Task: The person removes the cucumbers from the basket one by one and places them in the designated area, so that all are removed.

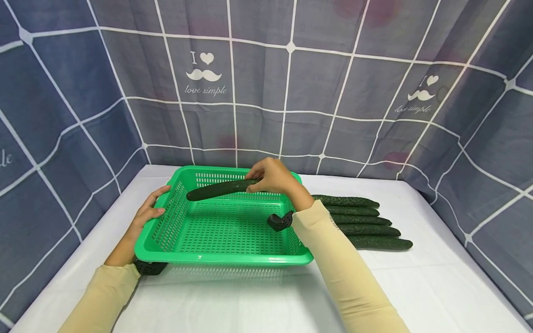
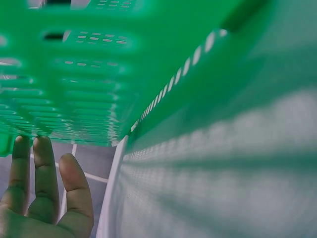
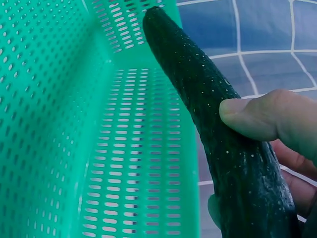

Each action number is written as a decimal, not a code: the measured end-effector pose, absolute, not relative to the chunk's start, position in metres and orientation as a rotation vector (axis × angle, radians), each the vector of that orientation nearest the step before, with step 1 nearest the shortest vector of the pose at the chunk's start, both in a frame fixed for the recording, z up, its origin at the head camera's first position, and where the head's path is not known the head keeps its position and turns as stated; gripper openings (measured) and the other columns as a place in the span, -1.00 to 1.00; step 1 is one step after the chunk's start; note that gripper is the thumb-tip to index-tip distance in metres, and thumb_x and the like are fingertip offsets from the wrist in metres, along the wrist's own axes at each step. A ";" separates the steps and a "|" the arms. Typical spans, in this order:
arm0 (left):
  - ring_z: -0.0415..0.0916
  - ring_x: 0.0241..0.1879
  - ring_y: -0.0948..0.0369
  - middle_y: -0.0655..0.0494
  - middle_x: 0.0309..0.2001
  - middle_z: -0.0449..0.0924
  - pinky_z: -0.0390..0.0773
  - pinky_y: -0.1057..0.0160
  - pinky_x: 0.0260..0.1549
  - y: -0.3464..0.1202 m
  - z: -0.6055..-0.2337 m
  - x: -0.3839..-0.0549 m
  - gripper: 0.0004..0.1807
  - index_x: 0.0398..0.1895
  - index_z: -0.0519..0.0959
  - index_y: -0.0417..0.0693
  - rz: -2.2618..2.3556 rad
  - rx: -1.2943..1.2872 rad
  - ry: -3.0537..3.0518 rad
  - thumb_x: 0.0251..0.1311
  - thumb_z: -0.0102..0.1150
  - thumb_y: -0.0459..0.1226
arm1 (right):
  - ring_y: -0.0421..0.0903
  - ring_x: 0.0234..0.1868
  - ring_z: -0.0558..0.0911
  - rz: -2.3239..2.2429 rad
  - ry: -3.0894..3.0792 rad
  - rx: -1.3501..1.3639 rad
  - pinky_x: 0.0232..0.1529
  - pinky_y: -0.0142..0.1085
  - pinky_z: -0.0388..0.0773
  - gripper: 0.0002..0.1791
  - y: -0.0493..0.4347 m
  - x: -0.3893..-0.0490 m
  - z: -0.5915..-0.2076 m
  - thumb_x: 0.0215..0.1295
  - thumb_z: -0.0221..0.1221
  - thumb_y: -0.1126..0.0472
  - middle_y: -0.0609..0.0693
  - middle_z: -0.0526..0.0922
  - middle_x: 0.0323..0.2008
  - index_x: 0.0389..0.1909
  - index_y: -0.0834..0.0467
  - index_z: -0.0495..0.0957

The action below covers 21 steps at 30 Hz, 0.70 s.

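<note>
Above the green plastic basket (image 1: 225, 259), my right hand (image 1: 272, 175) pinches a dark green cucumber (image 1: 220, 189) near one end. The cucumber lies sideways in the air, its free end pointing left. In the right wrist view the thumb (image 3: 257, 116) presses on its near side, with fingers behind. My left hand (image 1: 143, 217) touches the basket's left rim. The left wrist view shows three fairly straight fingers (image 2: 44, 173) against the outside of the slotted wall. Inside, the basket's slotted floor shows bare.
Several cucumbers (image 1: 374, 230) lie side by side on the white tablecloth (image 1: 449, 277) to the right, partly hidden by my right forearm. A grey-blue checked curtain (image 1: 258, 83) hangs behind and along both sides. Black wrist cameras (image 1: 280, 222) sit at both wrists.
</note>
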State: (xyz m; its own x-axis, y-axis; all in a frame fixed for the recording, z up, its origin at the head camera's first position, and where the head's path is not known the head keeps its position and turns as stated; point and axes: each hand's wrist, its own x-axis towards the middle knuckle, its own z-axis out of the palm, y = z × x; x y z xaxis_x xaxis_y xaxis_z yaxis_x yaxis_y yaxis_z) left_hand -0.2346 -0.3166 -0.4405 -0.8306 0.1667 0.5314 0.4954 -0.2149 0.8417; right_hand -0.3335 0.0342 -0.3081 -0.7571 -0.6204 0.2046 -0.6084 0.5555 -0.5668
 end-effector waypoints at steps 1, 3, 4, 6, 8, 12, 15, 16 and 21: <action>0.51 0.21 0.39 0.39 0.38 0.49 0.50 0.48 0.06 -0.317 -0.441 -0.235 -0.23 0.46 0.51 0.31 -2.144 -0.784 -1.812 0.39 -0.34 -0.54 | -0.04 -0.05 0.78 -1.002 2.757 -1.099 0.02 -0.21 0.67 -0.73 0.036 -0.332 -0.307 0.14 0.59 0.26 0.01 0.86 -0.15 -0.12 0.18 0.87; 0.50 0.21 0.40 0.40 0.38 0.48 0.50 0.48 0.06 -0.316 -0.440 -0.235 -0.24 0.46 0.51 0.32 -2.139 -0.772 -1.820 0.39 -0.33 -0.54 | -0.05 -0.09 0.79 -1.025 2.759 -1.114 0.00 -0.22 0.68 -0.73 0.041 -0.329 -0.304 0.12 0.60 0.26 0.00 0.86 -0.18 -0.13 0.19 0.87; 0.50 0.21 0.40 0.41 0.38 0.48 0.50 0.48 0.06 -0.316 -0.440 -0.235 -0.24 0.45 0.52 0.33 -2.139 -0.764 -1.822 0.39 -0.33 -0.54 | -0.05 -0.10 0.79 -1.041 2.755 -1.117 0.00 -0.22 0.68 -0.73 0.043 -0.328 -0.302 0.12 0.60 0.26 0.00 0.86 -0.19 -0.14 0.20 0.87; 0.49 0.22 0.41 0.42 0.38 0.47 0.49 0.48 0.06 -0.316 -0.441 -0.235 -0.24 0.44 0.52 0.35 -2.132 -0.745 -1.831 0.39 -0.32 -0.53 | -0.06 -0.11 0.79 -1.084 2.732 -1.100 0.00 -0.21 0.68 -0.73 0.048 -0.325 -0.299 0.11 0.61 0.27 0.00 0.86 -0.19 -0.14 0.20 0.87; 0.48 0.22 0.41 0.44 0.37 0.47 0.49 0.48 0.05 -0.316 -0.441 -0.235 -0.24 0.43 0.53 0.36 -2.127 -0.729 -1.841 0.38 -0.30 -0.53 | -0.07 -0.11 0.78 -1.124 2.709 -1.072 0.01 -0.20 0.68 -0.73 0.054 -0.322 -0.297 0.11 0.61 0.29 -0.01 0.86 -0.18 -0.14 0.20 0.87; 0.41 0.26 0.42 0.48 0.38 0.44 0.44 0.48 0.07 -0.316 -0.440 -0.236 -0.25 0.42 0.53 0.40 -2.082 -0.708 -1.876 0.38 -0.27 -0.52 | -0.06 -0.09 0.78 -1.182 2.673 -1.045 0.04 -0.17 0.68 -0.72 0.065 -0.318 -0.294 0.11 0.60 0.30 -0.02 0.86 -0.17 -0.12 0.21 0.87; 0.37 0.28 0.43 0.50 0.38 0.43 0.40 0.47 0.07 -0.317 -0.440 -0.236 -0.25 0.41 0.53 0.43 -2.061 -0.697 -1.894 0.38 -0.26 -0.51 | -0.06 -0.07 0.78 -1.192 2.672 -1.046 0.06 -0.15 0.67 -0.71 0.073 -0.314 -0.291 0.11 0.60 0.29 -0.04 0.86 -0.17 -0.12 0.20 0.87; 0.37 0.28 0.43 0.50 0.38 0.43 0.40 0.47 0.07 -0.317 -0.440 -0.236 -0.25 0.41 0.53 0.43 -2.061 -0.695 -1.895 0.39 -0.26 -0.51 | -0.06 -0.07 0.78 -1.191 2.678 -1.044 0.06 -0.14 0.67 -0.71 0.076 -0.312 -0.290 0.10 0.60 0.28 -0.05 0.86 -0.17 -0.12 0.19 0.87; 0.48 0.23 0.40 0.42 0.38 0.46 0.50 0.47 0.05 -0.317 -0.441 -0.235 -0.25 0.45 0.52 0.36 -2.145 -0.750 -1.835 0.42 -0.31 -0.52 | -0.05 -0.06 0.75 -1.184 2.702 -1.015 0.01 -0.12 0.67 -0.70 0.091 -0.304 -0.287 0.09 0.61 0.28 -0.08 0.86 -0.17 -0.11 0.16 0.87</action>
